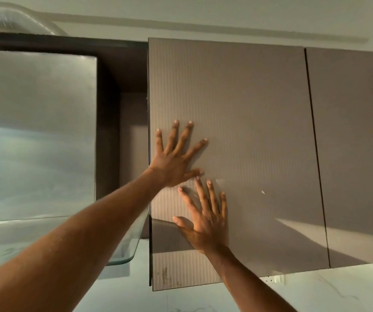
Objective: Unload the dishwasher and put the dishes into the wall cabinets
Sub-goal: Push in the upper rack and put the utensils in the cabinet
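Both palms lie flat on the wall cabinet door (248,131), a ribbed grey-brown panel. The left hand (174,158) sits higher, near the door's left edge; the right hand (205,219) sits just below and a little to the right, its fingertips close to the left thumb. Each hand is spread wide, fingers apart, gripping nothing; no dish is in either one, and neither the dishwasher nor any dishes are in view.

No handle shows on the panel, so this looks like a push-latch door being pressed to spring it, or pushed home to shut it; which of the two I cannot tell. The lower left corner seems to stand slightly proud of the carcass. Either way, the push should go square into the panel, close to the free edge opposite the hinges, firm and brief, then ease off so the latch can act. If it springs open, step the head back and hook fingers behind the edge.

Both arms reach up and forward, elbows nearly straight, wrists bent back. A neighbouring door (356,154) to the right is closed; a steel extractor hood (39,131) with a glass canopy (127,248) hangs to the left
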Tool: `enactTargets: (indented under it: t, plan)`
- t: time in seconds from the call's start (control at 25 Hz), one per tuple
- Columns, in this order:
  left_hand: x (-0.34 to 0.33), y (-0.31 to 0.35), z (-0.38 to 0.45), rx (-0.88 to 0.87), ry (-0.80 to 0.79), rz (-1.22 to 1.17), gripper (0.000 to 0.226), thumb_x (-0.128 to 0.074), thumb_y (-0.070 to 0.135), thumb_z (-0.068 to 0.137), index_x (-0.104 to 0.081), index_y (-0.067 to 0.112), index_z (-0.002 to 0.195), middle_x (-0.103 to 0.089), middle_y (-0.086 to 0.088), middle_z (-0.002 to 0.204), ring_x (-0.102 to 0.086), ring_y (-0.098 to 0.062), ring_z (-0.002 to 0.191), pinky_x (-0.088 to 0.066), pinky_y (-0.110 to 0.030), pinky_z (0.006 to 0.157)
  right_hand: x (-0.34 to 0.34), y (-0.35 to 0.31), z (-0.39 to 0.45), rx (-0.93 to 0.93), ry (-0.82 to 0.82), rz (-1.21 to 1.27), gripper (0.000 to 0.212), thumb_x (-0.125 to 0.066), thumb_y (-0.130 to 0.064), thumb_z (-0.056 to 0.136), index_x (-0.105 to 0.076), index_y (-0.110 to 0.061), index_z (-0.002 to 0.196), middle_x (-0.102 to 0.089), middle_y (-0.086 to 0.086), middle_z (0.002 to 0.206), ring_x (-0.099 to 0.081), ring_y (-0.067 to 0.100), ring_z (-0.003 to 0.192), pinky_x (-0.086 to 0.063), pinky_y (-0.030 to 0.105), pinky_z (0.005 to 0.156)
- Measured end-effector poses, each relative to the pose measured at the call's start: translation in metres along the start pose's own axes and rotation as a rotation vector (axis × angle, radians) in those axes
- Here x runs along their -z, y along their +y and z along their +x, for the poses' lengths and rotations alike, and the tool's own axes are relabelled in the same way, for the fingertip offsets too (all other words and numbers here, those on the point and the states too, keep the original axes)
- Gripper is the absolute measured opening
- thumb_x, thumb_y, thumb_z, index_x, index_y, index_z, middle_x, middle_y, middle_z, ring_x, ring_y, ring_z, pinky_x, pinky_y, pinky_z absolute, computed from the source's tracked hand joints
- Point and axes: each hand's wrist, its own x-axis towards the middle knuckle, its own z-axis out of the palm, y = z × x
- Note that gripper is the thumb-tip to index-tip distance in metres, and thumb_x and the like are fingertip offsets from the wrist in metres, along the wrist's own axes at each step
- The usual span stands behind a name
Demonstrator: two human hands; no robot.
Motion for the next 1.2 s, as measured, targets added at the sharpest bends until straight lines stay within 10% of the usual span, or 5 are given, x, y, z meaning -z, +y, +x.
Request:
enactTargets:
  t: [0.36,0.64,0.92,1.2]
  plan:
    - [0.026,0.021,0.003,0.087,-0.234,-0.013,0.109,-0.047,0.082,0.087,0.026,0.041,0.157,0.048,-0.012,0.158,0.038,-0.050,0.145,0.000,-0.080,0.116,0.043,0.007,-0.004,0.070,-0.231,-0.021,0.082,-0.021,-0.081,0.093,-0.005,-0.043,0.164,0.018,-0.002,0.173,0.014,0.028,0.160,-0.005,0.067,0.125]
    - [0.035,0.101,-0.054,0.148,-0.438,-0.058,0.114,-0.070,0.056,0.089,0.016,0.036,0.162,0.040,-0.017,0.162,0.027,-0.048,0.152,-0.007,-0.072,0.122,0.152,0.087,-0.136,-0.008,-0.398,-0.282,0.098,-0.072,-0.050,0.084,-0.013,-0.043,0.162,0.011,0.011,0.173,0.000,0.033,0.161,-0.019,0.067,0.122]
    - [0.077,0.308,-0.104,-0.219,-0.031,-0.431,0.096,-0.053,0.066,0.093,0.000,0.032,0.166,0.006,-0.005,0.174,-0.002,-0.034,0.161,-0.009,-0.064,0.124,0.348,0.166,-0.238,-0.247,-0.382,-0.499,0.083,-0.055,-0.058,0.088,-0.020,-0.041,0.162,0.008,0.005,0.174,0.006,0.029,0.161,-0.012,0.064,0.123]
    - [0.225,0.534,-0.143,-0.392,0.115,-0.789,0.102,-0.025,0.091,0.084,0.003,0.035,0.165,0.013,-0.001,0.174,0.009,-0.034,0.160,-0.003,-0.072,0.121,0.555,0.204,-0.375,-0.617,-0.276,-0.825,0.086,-0.030,-0.088,0.088,-0.026,-0.043,0.161,-0.002,0.003,0.175,0.003,0.033,0.161,-0.002,0.070,0.122]
